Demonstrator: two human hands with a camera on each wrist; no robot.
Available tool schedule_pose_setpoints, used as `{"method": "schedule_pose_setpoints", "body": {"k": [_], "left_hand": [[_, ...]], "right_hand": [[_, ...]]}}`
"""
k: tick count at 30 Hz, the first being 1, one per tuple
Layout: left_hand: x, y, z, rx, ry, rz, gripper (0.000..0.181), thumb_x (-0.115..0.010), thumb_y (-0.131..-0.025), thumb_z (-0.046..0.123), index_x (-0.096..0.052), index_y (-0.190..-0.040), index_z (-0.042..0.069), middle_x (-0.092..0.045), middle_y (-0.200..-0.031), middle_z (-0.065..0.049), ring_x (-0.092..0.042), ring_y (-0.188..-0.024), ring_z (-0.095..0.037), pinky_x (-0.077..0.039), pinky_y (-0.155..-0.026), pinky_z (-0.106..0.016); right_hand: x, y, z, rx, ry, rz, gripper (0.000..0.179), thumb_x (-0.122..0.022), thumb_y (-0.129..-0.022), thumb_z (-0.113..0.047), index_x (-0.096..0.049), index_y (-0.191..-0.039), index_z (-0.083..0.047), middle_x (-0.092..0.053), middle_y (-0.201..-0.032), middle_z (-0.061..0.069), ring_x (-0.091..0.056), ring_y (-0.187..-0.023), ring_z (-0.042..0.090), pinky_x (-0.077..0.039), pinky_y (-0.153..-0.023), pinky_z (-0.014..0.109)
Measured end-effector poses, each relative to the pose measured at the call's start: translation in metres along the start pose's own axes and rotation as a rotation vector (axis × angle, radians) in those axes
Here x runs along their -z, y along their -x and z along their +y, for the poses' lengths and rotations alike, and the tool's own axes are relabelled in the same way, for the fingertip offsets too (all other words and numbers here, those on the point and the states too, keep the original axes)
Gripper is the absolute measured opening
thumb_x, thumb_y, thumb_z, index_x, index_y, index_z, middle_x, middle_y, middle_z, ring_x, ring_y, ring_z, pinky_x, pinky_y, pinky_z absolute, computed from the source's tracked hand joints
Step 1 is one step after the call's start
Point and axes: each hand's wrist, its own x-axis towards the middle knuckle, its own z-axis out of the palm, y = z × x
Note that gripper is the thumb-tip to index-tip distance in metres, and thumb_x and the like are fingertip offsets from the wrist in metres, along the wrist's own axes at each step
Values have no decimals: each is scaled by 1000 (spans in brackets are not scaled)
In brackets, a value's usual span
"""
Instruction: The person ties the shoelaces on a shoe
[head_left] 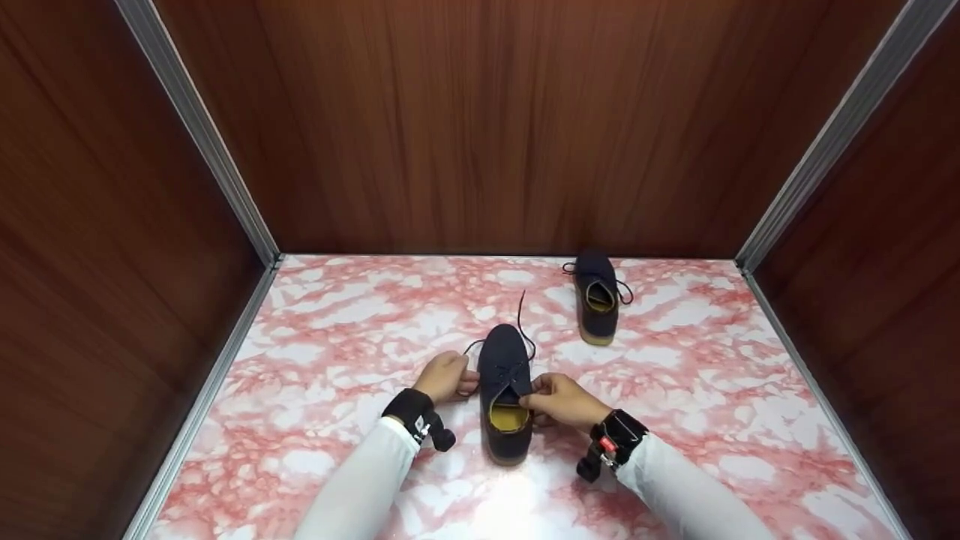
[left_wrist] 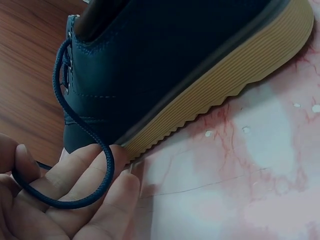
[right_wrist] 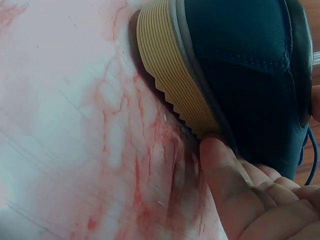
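A dark navy lace-up shoe (head_left: 504, 346) with a ribbed tan sole stands upright, toe pointing away. At its left side my left hand (head_left: 448, 377) holds the shoelace (left_wrist: 82, 125), which loops down from the eyelets and across the fingers in the left wrist view. My right hand (head_left: 564, 403) grips the right edge of the shoe's opening, thumb at the rim and fingers along the outer side near the sole. The other lace end (head_left: 520, 319) lies loose beyond the toe on the right. A yellow insole shows inside.
A matching shoe (head_left: 595, 264) with its lace tied stands farther back on the right, near the back wall (head_left: 465, 135). Brown wood-look panels with grey metal edging enclose the red-and-white marbled surface (head_left: 337, 337) on the left, back and right.
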Motion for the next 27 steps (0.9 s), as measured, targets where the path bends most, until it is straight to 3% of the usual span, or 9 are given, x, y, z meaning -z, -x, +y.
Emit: {"method": "schedule_pose_setpoints", "body": {"k": [4, 8, 13, 19, 22, 27], "left_hand": [[0, 0, -1, -9, 2, -16, 27, -43, -108, 20, -52, -89, 3, -76, -111, -30, -73, -78, -16, -62, -69, -32], [3, -2, -2, -11, -10, -14, 28, -45, -107, 20, -55, -93, -2, -75, -112, -30, -74, -77, -16, -61, -68, -32], [11, -2, -1, 3, -75, 34, 32, -44, -109, 25, -58, -102, -4, -77, -112, -24, -80, -85, -23, -63, -69, -34], [22, 2, -3, 63, -83, 54, 24, -52, -106, 30, -53, -96, 8, -79, -105, -20, -79, -83, -24, -63, -68, -37], [27, 5, -3, 101, -82, 7, 20, -59, -102, 29, -51, -99, 11, -79, -102, -18, -79, -82, -26, -64, -69, -38], [33, 8, -5, 122, -115, -91, 14, -63, -98, 20, -55, -103, 8, -80, -98, -14, -76, -75, -18, -62, -66, -32]], "right_hand": [[7, -1, 1, -22, -21, 7, 46, -72, -97, -35, -59, -118, 3, -73, -101, 16, -74, -79, 18, -65, -83, 44], [16, -9, -2, -23, -87, 74, 64, -61, -103, -51, -54, -129, 7, -75, -100, 15, -75, -81, 19, -65, -82, 44], [22, -26, -9, -7, -62, 144, 62, -55, -107, -46, -54, -130, 12, -77, -100, 18, -76, -80, 21, -65, -76, 42], [25, -45, -17, -23, 74, 224, 58, -56, -106, -49, -64, -118, 7, -76, -92, 14, -76, -76, 22, -64, -67, 37], [25, -52, -18, -10, 138, 262, 51, -61, -104, -46, -68, -107, 4, -74, -87, 12, -73, -69, 19, -62, -63, 33], [22, -58, -17, 20, 193, 341, 27, -65, -98, -24, -72, -89, -1, -63, -72, 1, -62, -61, 12, -57, -57, 27]]}}
